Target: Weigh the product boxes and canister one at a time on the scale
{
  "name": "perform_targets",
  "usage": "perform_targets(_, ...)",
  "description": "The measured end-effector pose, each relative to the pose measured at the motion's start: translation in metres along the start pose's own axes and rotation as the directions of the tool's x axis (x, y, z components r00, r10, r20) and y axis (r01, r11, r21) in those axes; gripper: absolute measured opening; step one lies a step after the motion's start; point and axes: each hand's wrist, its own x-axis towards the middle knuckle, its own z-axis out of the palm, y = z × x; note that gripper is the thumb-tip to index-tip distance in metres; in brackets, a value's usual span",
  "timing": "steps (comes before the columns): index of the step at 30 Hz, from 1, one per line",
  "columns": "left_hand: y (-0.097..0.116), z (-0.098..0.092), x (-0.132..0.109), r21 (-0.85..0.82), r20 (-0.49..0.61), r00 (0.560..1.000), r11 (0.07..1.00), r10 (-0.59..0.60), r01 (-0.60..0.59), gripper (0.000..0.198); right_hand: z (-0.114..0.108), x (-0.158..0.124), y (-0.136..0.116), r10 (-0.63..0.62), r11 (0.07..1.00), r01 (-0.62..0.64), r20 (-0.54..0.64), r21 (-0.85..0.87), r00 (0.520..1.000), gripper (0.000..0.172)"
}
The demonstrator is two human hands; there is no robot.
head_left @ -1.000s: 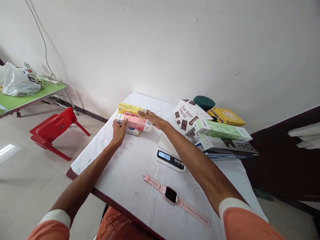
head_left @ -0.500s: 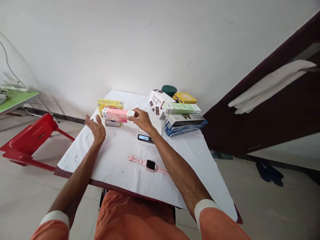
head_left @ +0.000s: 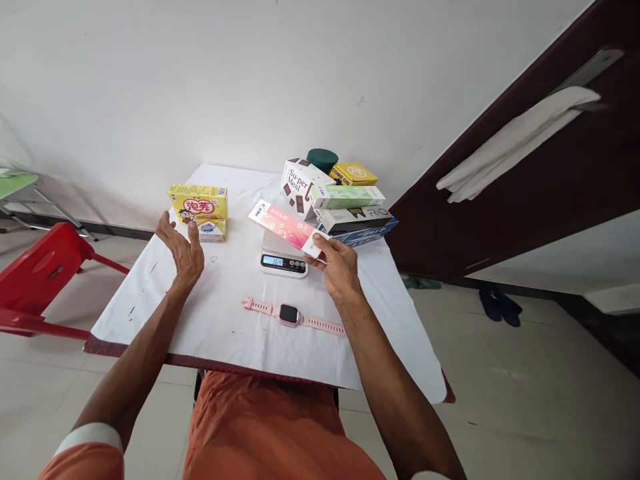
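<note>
My right hand (head_left: 339, 265) grips one end of a long pink box (head_left: 286, 227) and holds it tilted in the air above a small white digital scale (head_left: 281, 257) whose display is lit. My left hand (head_left: 181, 245) hovers open over the table's left side, palm turned inward, holding nothing. Just beyond it stands a yellow carton (head_left: 199, 202) with a small white pack (head_left: 211, 230) in front of it. A pink smartwatch (head_left: 290, 315) lies flat on the white tablecloth (head_left: 235, 333) in front of the scale.
At the back right is a pile of boxes: a white "Su-per Meal" box (head_left: 296, 184), a green box (head_left: 346, 195), a white box (head_left: 355, 217), a blue one beneath, a yellow box (head_left: 353, 174) and a dark green lid (head_left: 322, 159). A red chair (head_left: 35, 280) lies tipped at left.
My right hand has lifted the pink box off the stack at the left and carried it right, over the scale. My left hand let go and opened. The view swung right.
</note>
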Motion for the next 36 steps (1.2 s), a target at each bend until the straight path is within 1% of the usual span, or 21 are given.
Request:
perform_targets(4, 0.004, -0.003, 0.001, -0.017, 0.015, 1.0, 1.0, 0.025, -0.024, 0.071, -0.009, -0.003, 0.012, -0.022, 1.0, 0.02, -0.099, -0.02, 0.995, 0.041)
perform_targets(8, 0.01, -0.004, -0.001, -0.033, 0.045, 0.998, 0.999, 0.034, -0.033, 0.064, -0.018, 0.004, 0.02, 0.022, 0.999, -0.026, -0.165, -0.02, 0.986, 0.04)
perform_targets(12, 0.014, -0.005, -0.003, -0.035, 0.072, 0.996, 0.998, 0.054, -0.052, 0.063, -0.018, 0.014, 0.026, 0.068, 0.998, -0.071, -0.21, -0.003, 0.975, 0.04)
perform_targets(15, 0.015, -0.004, -0.004, -0.039, 0.094, 0.994, 0.998, 0.049, -0.046, 0.065, -0.02, 0.02, 0.029, 0.084, 0.995, -0.094, -0.222, -0.034, 0.971, 0.041)
perform_targets(21, 0.013, -0.003, -0.003, -0.073, 0.122, 0.991, 0.996, 0.05, -0.041, 0.069, -0.028, 0.025, 0.032, 0.073, 0.98, -0.107, -0.204, -0.166, 0.976, 0.042)
perform_targets(24, 0.012, -0.002, -0.003, -0.072, 0.125, 0.991, 0.997, 0.047, -0.038, 0.069, -0.024, 0.024, 0.033, 0.109, 0.971, -0.143, -0.179, -0.194, 0.978, 0.044)
perform_targets(28, 0.013, -0.001, -0.004, -0.074, 0.137, 0.99, 0.997, 0.035, -0.025, 0.07, -0.014, 0.023, 0.033, 0.151, 0.966, -0.179, -0.153, -0.188, 0.977, 0.046)
perform_targets(30, 0.014, -0.001, -0.004, -0.073, 0.141, 0.99, 0.997, 0.027, -0.017, 0.071, -0.011, 0.023, 0.034, 0.144, 0.969, -0.168, -0.136, -0.183, 0.98, 0.05)
perform_targets(32, 0.015, -0.001, -0.005, -0.071, 0.144, 0.989, 0.997, 0.024, -0.014, 0.072, -0.01, 0.023, 0.035, 0.124, 0.973, -0.139, -0.09, -0.183, 0.988, 0.057)
perform_targets(34, 0.015, 0.0, -0.005, -0.07, 0.15, 0.988, 0.997, 0.028, -0.017, 0.071, -0.014, 0.022, 0.037, 0.103, 0.978, -0.11, -0.043, -0.18, 0.994, 0.062)
perform_targets(36, 0.015, 0.0, -0.005, -0.064, 0.159, 0.987, 0.998, 0.03, -0.02, 0.072, -0.021, 0.019, 0.038, 0.099, 0.979, -0.105, -0.039, -0.173, 0.994, 0.064)
